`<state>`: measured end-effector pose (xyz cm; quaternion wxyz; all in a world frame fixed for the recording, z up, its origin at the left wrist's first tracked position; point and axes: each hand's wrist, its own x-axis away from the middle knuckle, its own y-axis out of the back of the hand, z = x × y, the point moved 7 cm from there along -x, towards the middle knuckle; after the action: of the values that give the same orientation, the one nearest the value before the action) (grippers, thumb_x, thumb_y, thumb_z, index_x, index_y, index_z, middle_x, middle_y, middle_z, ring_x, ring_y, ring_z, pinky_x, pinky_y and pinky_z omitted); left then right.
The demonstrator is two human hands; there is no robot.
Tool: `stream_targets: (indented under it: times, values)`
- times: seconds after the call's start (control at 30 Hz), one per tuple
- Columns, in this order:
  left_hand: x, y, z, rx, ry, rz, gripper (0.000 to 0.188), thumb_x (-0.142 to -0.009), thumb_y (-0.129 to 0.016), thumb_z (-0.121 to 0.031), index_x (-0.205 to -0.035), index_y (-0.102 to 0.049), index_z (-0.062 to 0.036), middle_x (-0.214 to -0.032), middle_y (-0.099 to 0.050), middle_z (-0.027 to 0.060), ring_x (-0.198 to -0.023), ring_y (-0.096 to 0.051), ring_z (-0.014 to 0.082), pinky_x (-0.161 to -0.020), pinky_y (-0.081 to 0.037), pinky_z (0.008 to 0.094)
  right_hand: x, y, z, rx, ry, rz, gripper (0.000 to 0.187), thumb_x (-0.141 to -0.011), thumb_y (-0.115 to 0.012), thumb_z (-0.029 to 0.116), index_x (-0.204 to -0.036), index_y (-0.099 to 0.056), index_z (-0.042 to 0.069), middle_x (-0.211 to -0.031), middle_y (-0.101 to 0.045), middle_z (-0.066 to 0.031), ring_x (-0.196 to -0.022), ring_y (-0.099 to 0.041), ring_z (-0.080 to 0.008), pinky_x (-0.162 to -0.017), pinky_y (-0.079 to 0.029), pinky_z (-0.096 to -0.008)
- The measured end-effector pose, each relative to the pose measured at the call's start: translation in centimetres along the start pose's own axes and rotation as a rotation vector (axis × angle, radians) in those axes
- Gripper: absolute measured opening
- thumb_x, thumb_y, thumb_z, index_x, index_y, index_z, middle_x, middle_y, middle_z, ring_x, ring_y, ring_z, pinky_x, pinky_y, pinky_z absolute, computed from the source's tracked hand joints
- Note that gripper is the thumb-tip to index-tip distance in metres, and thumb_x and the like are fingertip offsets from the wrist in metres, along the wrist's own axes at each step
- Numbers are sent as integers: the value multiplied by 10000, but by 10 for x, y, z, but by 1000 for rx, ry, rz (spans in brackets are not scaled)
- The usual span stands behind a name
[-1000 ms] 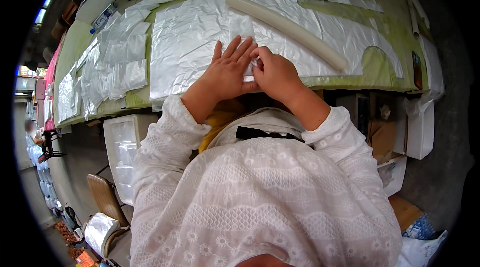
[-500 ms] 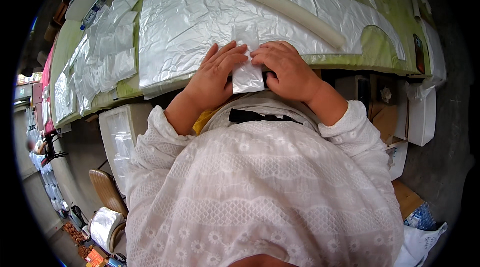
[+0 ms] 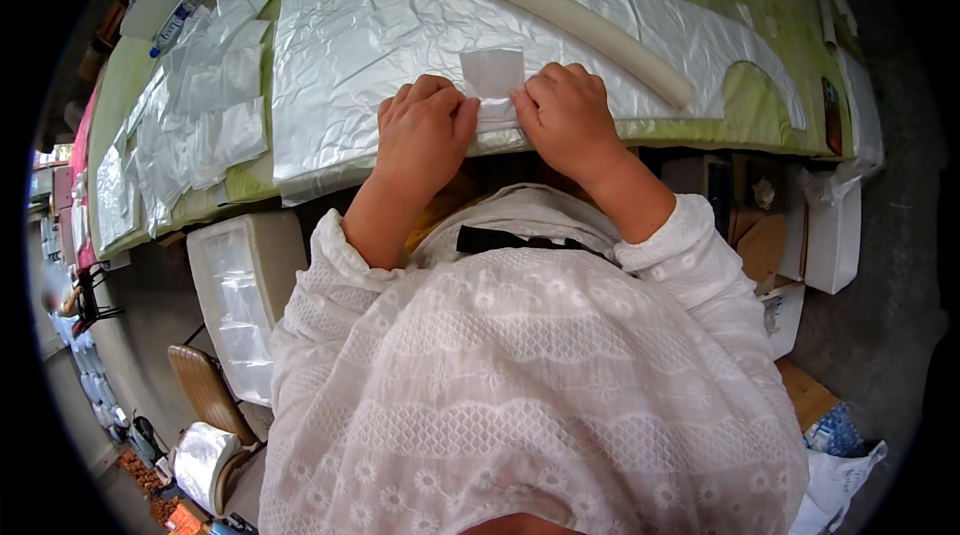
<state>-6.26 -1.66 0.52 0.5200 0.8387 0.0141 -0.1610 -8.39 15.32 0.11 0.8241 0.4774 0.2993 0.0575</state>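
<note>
A small clear plastic bag (image 3: pixel 493 73) lies at the near edge of the table, between my hands. My left hand (image 3: pixel 425 130) is closed, with thumb and fingers pinching the bag's near left side. At its near right side my right hand (image 3: pixel 570 120) pinches the bag in the same way. The bag's far part lies flat, and its near part looks folded or rolled between my fingertips. Under it spreads a large sheet of crinkled silvery-clear plastic film (image 3: pixel 360 65).
Across the film lies a long pale tube (image 3: pixel 565 20). Several flat plastic bags (image 3: pixel 215 85) cover the left of the green-topped table (image 3: pixel 690 138). A bottle (image 3: pixel 178 23) lies at far left, and a phone-like dark object (image 3: pixel 831 115) at right. Below stands a white bin (image 3: pixel 235 255) holding bags.
Both hands have gone from lying flat on the bag to pinching its sides. The bag's near end, which hung over the table edge toward me, is now drawn up onto the table.
</note>
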Motion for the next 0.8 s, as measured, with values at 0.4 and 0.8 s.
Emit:
stream_targets:
  times: [0.4, 0.8]
  values:
    - [2, -22, -28, -128, -255, 111, 549, -944, -652, -448, -1415, -576, -176, -1552, -471, 136, -1499, -321, 401, -1193, -248, 626, -6, -4, -6, 13, -101, 102, 188, -873, -677, 256, -947, -706, 85, -878, -650, -83, -893, -623, -312, -794, -472, -481]
    - [94, -14, -6, 647, 135, 101, 570, -910, -773, -146, -1407, -496, -114, -1445, -524, 126, -1246, -556, 262, -1043, -470, 402, -28, -8, -15, -63, -115, 341, 468, -813, -658, 278, -1265, -708, 167, -1033, -703, -136, -941, -671, -353, -859, -555, -467]
